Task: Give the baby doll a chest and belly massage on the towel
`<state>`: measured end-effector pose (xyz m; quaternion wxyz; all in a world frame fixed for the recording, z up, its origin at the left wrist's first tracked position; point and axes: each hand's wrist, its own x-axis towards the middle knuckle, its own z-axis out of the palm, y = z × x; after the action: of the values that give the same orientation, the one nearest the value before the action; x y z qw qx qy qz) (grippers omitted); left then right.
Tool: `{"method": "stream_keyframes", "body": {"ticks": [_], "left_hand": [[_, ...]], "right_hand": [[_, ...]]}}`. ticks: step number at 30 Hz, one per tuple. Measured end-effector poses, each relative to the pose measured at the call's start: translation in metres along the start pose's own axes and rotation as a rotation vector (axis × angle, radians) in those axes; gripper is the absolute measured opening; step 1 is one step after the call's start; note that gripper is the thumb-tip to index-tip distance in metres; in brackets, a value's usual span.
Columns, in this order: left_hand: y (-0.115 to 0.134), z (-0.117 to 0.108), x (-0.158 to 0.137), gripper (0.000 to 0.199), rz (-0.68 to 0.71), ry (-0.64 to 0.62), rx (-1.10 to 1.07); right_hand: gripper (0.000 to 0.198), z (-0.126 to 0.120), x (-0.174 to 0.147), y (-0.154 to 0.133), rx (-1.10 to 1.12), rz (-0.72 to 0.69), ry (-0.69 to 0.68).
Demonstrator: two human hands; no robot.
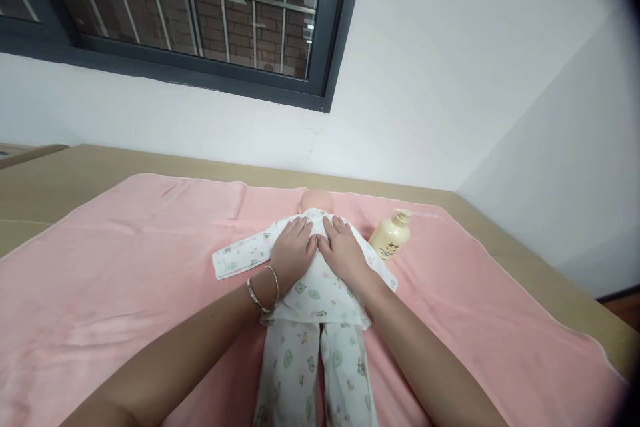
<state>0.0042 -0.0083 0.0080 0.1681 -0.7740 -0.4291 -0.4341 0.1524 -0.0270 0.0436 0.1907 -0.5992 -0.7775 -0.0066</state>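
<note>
A baby doll lies on a pink blanket, its head toward the wall. It wears a white printed top and matching trousers. Both my hands rest flat on the upper part of the top, side by side with thumbs close together. My left hand, with a silver bangle at the wrist, lies on the left half. On the right half is my right hand, fingers stretched out. One sleeve spreads out to the left; the other is partly hidden behind my right arm.
A cream pump bottle stands tilted on the blanket, right of the doll. The blanket covers a tan surface that meets a white wall. Above it is a dark-framed window with metal bars.
</note>
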Motion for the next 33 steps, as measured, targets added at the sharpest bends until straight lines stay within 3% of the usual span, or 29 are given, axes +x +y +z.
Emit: {"method": "stream_keyframes", "body": {"ticks": [4,9,14,17,21,29,33], "left_hand": [[0.004,-0.005,-0.002,0.022,0.027,0.076,0.019],[0.006,-0.006,-0.004,0.019,-0.002,0.085,0.033],[0.001,-0.001,-0.002,0.032,-0.073,-0.034,0.047],[-0.002,0.004,0.0,0.041,-0.093,-0.115,0.03],[-0.002,0.006,0.0,0.04,-0.093,-0.154,0.016],[0.007,-0.01,0.0,0.026,0.102,-0.058,0.03],[0.01,-0.012,-0.001,0.024,0.043,-0.003,0.088]], "right_hand": [[0.049,-0.005,-0.007,-0.009,-0.093,-0.007,0.021],[0.043,-0.014,-0.014,-0.017,-0.123,0.027,0.054],[0.055,-0.013,-0.007,-0.007,-0.036,0.123,0.044],[0.065,-0.006,0.0,0.002,0.0,0.073,0.023],[0.062,0.0,0.003,0.006,0.013,0.0,-0.014],[0.051,-0.008,-0.011,-0.012,-0.118,-0.004,0.033],[0.048,-0.012,-0.016,-0.018,-0.146,0.021,0.038]]}}
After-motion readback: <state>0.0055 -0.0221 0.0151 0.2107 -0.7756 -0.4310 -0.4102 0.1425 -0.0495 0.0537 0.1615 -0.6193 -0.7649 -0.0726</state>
